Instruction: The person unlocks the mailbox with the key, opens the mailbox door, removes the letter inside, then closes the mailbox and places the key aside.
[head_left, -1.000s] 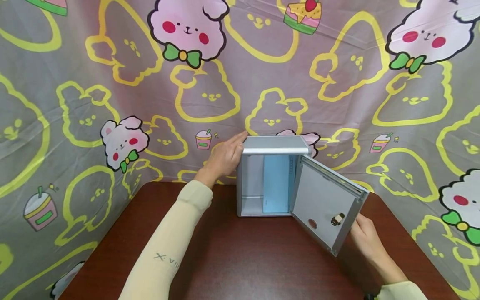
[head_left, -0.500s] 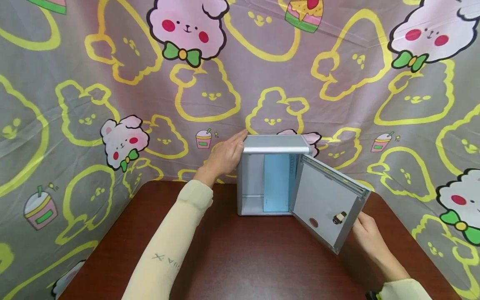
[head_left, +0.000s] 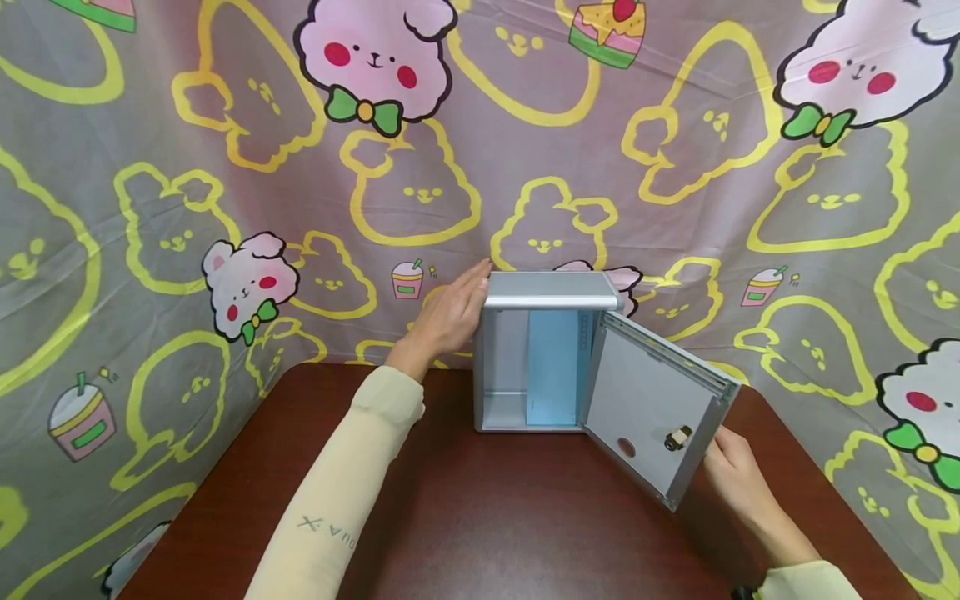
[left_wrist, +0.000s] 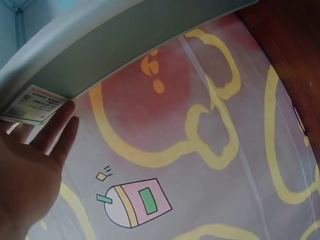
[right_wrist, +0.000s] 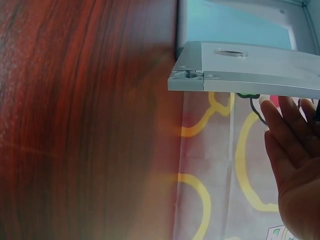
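Metal lockbox (head_left: 551, 300) stands upright on the tabletop (head_left: 487, 517), centre-right and toward the back, mouth facing you. Its door (head_left: 645, 392) is hinged on the right and swung well out toward you, inner face showing, cam lock (head_left: 677, 438) on the free side. Inside, a light-blue panel (head_left: 551, 367) covers part of the back; can't tell whether it's a loose sheet or film.

Your left hand (head_left: 450, 312) lies along the box's upper left side, fingers extended, not wrapped round anything. Left wrist view puts the fingertips at the edge by a printed label (left_wrist: 37, 102). Likely there to brace the body: the door's leverage on the hinge side could drag or turn a light box.

Your right hand (head_left: 738, 475) is behind the door's free edge, fingers stretched and slightly spread, no pinch seen. Tips partly hidden, so contact can't be confirmed. Being far from the hinge makes sense: least effort to control the swing, and the flat fingers suit guiding better than gripping.

Patterned cloth (head_left: 300, 200) hangs behind the tabletop.
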